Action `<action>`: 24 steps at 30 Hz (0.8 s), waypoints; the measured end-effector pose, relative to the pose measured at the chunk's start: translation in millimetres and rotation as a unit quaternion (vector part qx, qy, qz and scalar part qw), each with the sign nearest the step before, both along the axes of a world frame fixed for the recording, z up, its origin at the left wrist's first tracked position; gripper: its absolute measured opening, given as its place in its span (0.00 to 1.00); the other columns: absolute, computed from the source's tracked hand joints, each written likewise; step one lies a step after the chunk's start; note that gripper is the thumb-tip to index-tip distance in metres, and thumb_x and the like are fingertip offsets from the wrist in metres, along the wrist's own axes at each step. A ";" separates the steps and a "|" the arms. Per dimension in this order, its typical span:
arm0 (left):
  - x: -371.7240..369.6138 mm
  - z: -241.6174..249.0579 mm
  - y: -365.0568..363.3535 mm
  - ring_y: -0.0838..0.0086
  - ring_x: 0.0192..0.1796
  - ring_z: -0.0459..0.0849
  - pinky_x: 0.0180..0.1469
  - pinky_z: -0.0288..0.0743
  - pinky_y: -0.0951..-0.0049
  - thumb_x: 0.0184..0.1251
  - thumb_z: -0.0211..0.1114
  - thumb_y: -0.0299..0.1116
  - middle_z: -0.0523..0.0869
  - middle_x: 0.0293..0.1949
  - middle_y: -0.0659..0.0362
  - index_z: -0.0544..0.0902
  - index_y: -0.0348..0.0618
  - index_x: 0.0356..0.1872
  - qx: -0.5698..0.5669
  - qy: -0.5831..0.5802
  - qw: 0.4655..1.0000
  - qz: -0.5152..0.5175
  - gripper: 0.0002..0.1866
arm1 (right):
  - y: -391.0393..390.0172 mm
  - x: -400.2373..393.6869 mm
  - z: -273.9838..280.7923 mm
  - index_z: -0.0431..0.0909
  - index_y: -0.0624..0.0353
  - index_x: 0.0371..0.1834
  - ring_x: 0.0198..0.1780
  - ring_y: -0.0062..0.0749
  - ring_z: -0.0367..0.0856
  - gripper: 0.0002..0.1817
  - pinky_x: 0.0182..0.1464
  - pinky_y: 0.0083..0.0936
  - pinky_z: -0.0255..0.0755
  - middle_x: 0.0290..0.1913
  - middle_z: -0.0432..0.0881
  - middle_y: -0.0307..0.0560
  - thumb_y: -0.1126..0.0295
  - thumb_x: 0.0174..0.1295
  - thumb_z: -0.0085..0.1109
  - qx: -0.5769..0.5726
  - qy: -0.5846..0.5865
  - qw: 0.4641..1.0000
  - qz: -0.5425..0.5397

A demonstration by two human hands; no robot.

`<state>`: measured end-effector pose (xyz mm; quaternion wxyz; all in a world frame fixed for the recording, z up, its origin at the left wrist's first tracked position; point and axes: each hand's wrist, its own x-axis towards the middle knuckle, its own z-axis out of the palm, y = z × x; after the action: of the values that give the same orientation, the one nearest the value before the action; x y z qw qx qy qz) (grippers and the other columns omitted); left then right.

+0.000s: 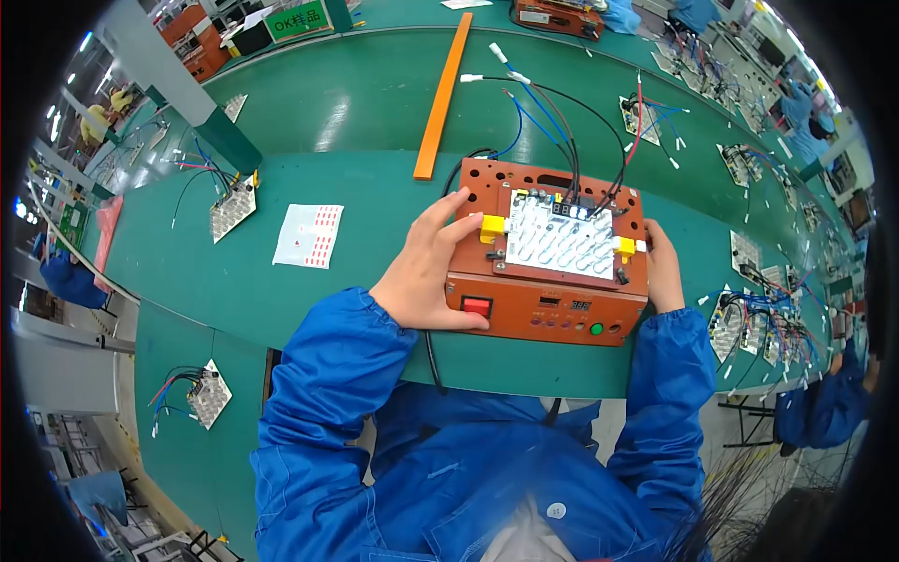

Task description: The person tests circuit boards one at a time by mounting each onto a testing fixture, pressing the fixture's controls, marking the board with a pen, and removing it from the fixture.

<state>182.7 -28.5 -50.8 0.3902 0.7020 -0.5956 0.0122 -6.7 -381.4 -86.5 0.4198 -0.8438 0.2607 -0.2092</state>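
Observation:
A reddish-brown test box stands on the green table in front of me. On its top a white circuit board sits between yellow clamps, with black, blue and brown wires rising from its back edge. My left hand is closed round the box's left side, thumb by the red switch and fingertips near the left yellow clamp. Gripping the right side is my right hand, its fingers partly hidden behind the box. A green button and small displays show on the front panel.
Left of the box lies a sheet of red-marked labels. Wired circuit boards lie at left, and several more are at right. An orange bar crosses the green conveyor. Another person's blue sleeve is at far right.

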 end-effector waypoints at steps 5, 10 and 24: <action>1.0 3.1 0.5 0.41 0.77 0.58 0.76 0.58 0.45 0.40 0.88 0.52 0.57 0.77 0.42 0.60 0.47 0.76 -0.015 -0.027 1.000 0.004 0.62 | 8.9 -0.9 19.8 0.80 0.65 0.54 0.46 0.22 0.80 0.11 0.49 0.21 0.74 0.45 0.83 0.43 0.71 0.77 0.52 0.012 -0.128 0.991 -0.042; 0.9 2.0 -0.5 0.41 0.76 0.61 0.75 0.60 0.46 0.42 0.86 0.51 0.59 0.76 0.42 0.61 0.45 0.75 -0.031 -0.007 0.999 0.016 0.58 | 47.7 -10.9 55.0 0.82 0.69 0.45 0.47 0.31 0.83 0.10 0.50 0.26 0.75 0.42 0.86 0.50 0.76 0.73 0.51 -0.135 -0.333 0.928 0.103; 13.6 40.0 -20.7 0.47 0.68 0.73 0.71 0.66 0.53 0.49 0.83 0.43 0.74 0.68 0.43 0.70 0.39 0.65 -0.091 -0.012 0.995 -0.034 0.44 | 64.9 -10.1 77.0 0.78 0.64 0.57 0.54 0.39 0.82 0.22 0.68 0.39 0.69 0.60 0.82 0.56 0.72 0.58 0.63 -0.253 -0.205 0.932 0.158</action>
<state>196.3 -49.1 -10.8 0.4451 0.6429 -0.6203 0.0613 -16.8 -316.5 -9.5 0.2642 -0.8912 -0.0296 -0.3676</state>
